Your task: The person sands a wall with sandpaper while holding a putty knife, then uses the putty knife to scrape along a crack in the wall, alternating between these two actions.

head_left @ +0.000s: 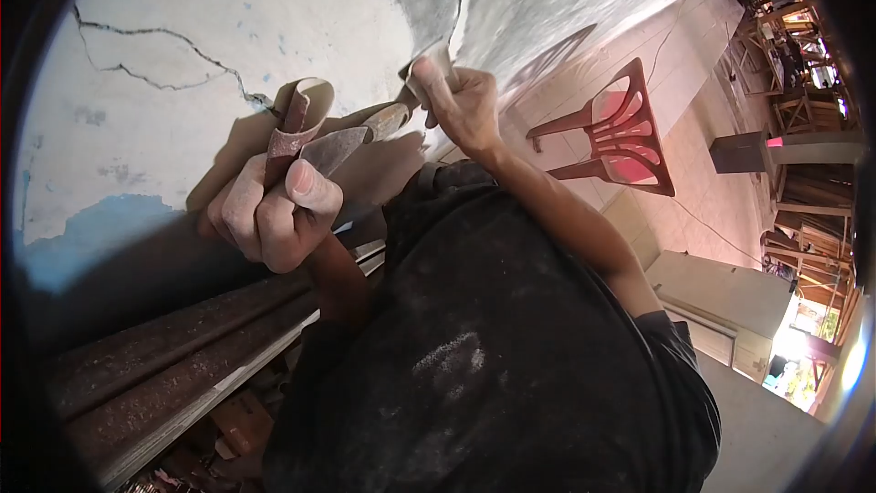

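Note:
My left hand (278, 210) is closed around curled pieces of sandpaper (301, 123); one shows a reddish grit face and a pale backing. A greyish strip (338, 153) with a curled pale end also comes out of this grip, and I cannot tell whether it is one sheet or more. My right hand (464, 102) is closed with the thumb pressed on a small folded piece of sandpaper (436, 64), close to the wall (310, 9). Whether that piece touches the wall is hard to see. The wall is whitish and grey, with dark cracks and a blue patch.
A red plastic chair (639, 128) stands on the tiled floor (693, 100) to the right. Below my left hand runs a dark brown ledge (182, 342). At the lower right is a pale cabinet (721, 288), with wooden frames (803, 192) beyond.

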Demonstrator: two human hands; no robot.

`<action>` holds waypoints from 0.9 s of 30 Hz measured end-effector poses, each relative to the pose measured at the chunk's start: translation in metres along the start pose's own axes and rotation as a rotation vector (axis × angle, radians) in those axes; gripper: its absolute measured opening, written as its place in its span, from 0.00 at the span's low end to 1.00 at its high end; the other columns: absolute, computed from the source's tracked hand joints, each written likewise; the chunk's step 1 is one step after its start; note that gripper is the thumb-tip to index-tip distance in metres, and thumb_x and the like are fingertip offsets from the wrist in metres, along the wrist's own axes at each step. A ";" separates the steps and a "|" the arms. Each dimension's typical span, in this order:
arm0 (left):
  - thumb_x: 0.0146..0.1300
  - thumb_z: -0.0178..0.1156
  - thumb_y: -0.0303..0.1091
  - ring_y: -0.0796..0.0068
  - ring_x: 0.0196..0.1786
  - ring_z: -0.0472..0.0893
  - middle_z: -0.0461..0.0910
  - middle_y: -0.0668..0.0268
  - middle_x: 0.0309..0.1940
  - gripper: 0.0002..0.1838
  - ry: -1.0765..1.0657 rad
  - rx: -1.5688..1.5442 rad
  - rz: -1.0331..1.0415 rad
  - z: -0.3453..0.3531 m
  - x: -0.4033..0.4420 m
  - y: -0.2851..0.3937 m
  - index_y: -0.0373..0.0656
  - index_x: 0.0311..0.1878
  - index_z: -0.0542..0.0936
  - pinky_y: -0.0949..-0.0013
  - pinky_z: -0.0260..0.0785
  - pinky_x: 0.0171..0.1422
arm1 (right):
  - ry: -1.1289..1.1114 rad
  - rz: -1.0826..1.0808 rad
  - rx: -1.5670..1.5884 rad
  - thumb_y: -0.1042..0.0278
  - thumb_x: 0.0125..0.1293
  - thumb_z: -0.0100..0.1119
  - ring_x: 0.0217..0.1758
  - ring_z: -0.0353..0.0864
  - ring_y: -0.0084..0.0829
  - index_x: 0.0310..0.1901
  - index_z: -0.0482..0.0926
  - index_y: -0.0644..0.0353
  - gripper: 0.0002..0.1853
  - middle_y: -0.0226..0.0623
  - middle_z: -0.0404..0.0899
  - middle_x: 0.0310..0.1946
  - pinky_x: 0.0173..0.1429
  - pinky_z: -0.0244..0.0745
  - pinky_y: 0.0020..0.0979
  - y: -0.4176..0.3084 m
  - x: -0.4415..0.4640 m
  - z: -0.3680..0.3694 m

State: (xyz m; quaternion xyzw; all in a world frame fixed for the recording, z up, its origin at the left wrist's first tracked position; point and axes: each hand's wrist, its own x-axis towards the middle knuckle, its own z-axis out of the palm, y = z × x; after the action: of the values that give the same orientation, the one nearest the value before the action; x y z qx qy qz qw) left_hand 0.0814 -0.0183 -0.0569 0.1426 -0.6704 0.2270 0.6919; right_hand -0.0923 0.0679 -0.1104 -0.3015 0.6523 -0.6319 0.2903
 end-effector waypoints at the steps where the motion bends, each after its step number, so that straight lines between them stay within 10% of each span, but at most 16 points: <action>1: 0.69 0.57 0.41 0.76 0.27 0.71 0.74 0.71 0.25 0.22 0.004 -0.017 -0.012 0.001 0.001 0.001 0.47 0.20 0.65 0.71 0.64 0.36 | -0.005 -0.012 -0.011 0.43 0.64 0.63 0.16 0.74 0.17 0.23 0.82 0.68 0.29 0.32 0.77 0.15 0.20 0.68 0.24 0.006 0.002 0.000; 27: 0.74 0.48 0.39 0.66 0.29 0.74 0.73 0.60 0.24 0.24 -0.044 0.050 0.022 0.011 0.009 0.014 0.35 0.21 0.74 0.64 0.65 0.35 | 0.032 0.105 0.171 0.41 0.56 0.70 0.17 0.74 0.15 0.31 0.86 0.67 0.28 0.30 0.78 0.16 0.20 0.67 0.21 0.011 -0.007 0.002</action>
State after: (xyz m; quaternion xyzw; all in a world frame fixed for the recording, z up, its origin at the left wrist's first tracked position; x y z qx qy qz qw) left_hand 0.0648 -0.0109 -0.0489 0.1574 -0.6810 0.2482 0.6708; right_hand -0.0868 0.0724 -0.1211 -0.2310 0.6153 -0.6742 0.3371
